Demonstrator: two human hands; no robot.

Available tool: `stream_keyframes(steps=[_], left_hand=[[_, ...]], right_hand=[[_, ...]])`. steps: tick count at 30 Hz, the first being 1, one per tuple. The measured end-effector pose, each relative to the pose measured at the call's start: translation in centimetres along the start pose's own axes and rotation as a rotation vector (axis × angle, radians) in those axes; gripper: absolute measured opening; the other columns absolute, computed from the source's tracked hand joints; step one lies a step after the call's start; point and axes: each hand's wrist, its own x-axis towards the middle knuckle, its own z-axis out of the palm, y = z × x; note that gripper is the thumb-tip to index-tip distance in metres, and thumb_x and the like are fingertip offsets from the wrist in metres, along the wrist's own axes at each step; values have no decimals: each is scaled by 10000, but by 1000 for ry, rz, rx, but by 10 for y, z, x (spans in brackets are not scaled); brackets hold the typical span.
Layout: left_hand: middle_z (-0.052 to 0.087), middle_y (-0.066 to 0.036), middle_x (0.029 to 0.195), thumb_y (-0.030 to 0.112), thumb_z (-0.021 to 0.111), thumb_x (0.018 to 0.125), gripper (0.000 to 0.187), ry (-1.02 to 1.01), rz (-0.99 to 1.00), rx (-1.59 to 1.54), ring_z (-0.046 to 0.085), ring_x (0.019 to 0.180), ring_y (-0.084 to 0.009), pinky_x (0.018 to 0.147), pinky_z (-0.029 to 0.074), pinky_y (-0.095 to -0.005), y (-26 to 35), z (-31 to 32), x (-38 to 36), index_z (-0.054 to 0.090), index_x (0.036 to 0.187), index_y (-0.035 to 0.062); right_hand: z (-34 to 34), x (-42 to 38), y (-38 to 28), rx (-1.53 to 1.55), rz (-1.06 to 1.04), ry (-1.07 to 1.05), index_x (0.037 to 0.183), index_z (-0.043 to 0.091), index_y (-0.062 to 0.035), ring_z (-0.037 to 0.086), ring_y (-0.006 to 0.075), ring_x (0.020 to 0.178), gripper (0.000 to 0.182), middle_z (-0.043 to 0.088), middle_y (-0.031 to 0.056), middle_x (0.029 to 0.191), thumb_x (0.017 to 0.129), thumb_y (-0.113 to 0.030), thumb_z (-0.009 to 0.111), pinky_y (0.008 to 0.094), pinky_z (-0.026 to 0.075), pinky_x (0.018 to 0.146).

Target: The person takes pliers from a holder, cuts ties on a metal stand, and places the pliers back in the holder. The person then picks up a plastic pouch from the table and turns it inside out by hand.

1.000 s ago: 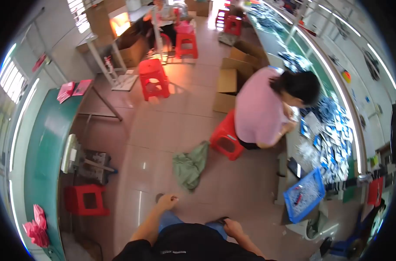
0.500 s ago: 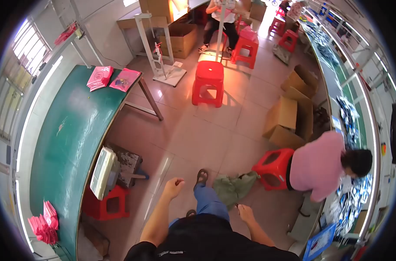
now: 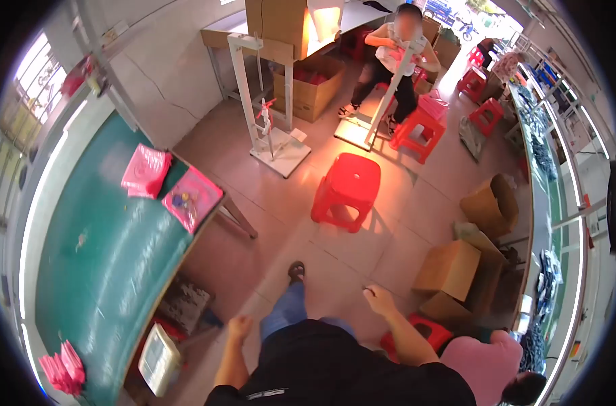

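Observation:
My left hand hangs low beside my left leg, fingers curled into a loose fist with nothing visible in it. It is nearest to the scale-like device with a pale panel beside the green table. My right hand is in front of my body, its fingers closed. A small dark bit shows at its fingertips, too small to name. A red plastic stool stands on the floor ahead of both hands.
On the left, the green table carries pink folded bags and a pink packet. Cardboard boxes and a person in pink are at right. A white metal stand and a seated person are ahead.
I have stepped forward: the red stool, stand and boxes appear closer, and the person in pink has slid down and back in view. My left hand has lowered; my right has risen.

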Motion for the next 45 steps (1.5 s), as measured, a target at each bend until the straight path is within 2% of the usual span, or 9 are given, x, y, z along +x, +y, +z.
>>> stream_keyframes(steps=[3, 12, 23, 28, 33, 39, 42, 44, 45], left_hand=[[677, -75, 701, 262, 680, 790, 268, -152, -270, -26, 639, 602, -139, 566, 513, -316, 58, 19, 53, 732, 887, 18], [664, -71, 701, 242, 664, 809, 264, 36, -344, -321, 633, 593, -146, 547, 508, -305, 200, 101, 178, 707, 862, -13], [670, -75, 713, 352, 584, 867, 320, -285, -585, -196, 639, 625, -183, 609, 533, -381, 209, 144, 299, 706, 856, 56], [659, -38, 701, 313, 634, 863, 248, -37, -464, -380, 642, 655, -167, 589, 501, -342, 294, 96, 415, 705, 830, 78], [658, -109, 1081, 387, 661, 896, 430, -223, -202, -514, 628, 977, -186, 860, 510, -333, 360, 122, 513, 626, 1147, 39], [601, -200, 1262, 571, 746, 758, 815, -470, 61, -268, 552, 1225, -274, 1038, 429, -387, 455, 274, 597, 550, 1309, 4], [500, -181, 1414, 640, 720, 712, 891, -515, 174, 474, 369, 1394, -331, 1146, 302, -415, 466, 358, 628, 529, 1346, 43], [506, -143, 1420, 627, 672, 741, 826, -103, 223, -629, 412, 1369, -304, 1119, 350, -377, 459, 406, 647, 537, 1338, 72], [510, -145, 1414, 580, 666, 753, 776, -63, 356, -111, 448, 1340, -282, 1100, 372, -362, 446, 435, 657, 542, 1331, 79]], right_hand=[[-30, 96, -29, -47, 16, 5, 1036, 674, -38, 676, 335, 831, 334, 675, 205, 862, 921, -330, 558, 410, 512, 748], [-163, 342, -87, -151, -116, -63, 993, 686, -34, 671, 308, 789, 296, 671, 181, 844, 891, -297, 596, 398, 508, 710], [-156, 675, -356, -334, -547, -366, 1040, 662, -45, 650, 314, 838, 282, 661, 155, 903, 907, -285, 601, 402, 511, 737], [-150, 710, -361, -369, -500, -432, 1049, 653, -17, 639, 309, 791, 268, 649, 165, 872, 903, -238, 616, 398, 501, 711], [-155, 741, -352, -419, -439, -437, 1050, 659, -26, 634, 279, 782, 264, 650, 160, 873, 885, -231, 639, 376, 497, 705], [-140, 831, -307, -410, -463, -510, 1065, 674, -37, 668, 249, 822, 294, 683, 155, 901, 890, -269, 629, 354, 519, 733], [-106, 911, -309, -435, -458, -801, 1101, 668, -52, 671, 258, 854, 309, 679, 168, 963, 895, -280, 633, 360, 523, 779], [-69, 977, -279, -429, -686, -869, 1109, 670, -62, 656, 283, 817, 318, 657, 163, 901, 892, -292, 640, 390, 501, 741], [-61, 995, -285, -435, -706, -889, 1109, 670, -62, 656, 283, 817, 318, 657, 163, 901, 892, -292, 640, 390, 501, 741]])
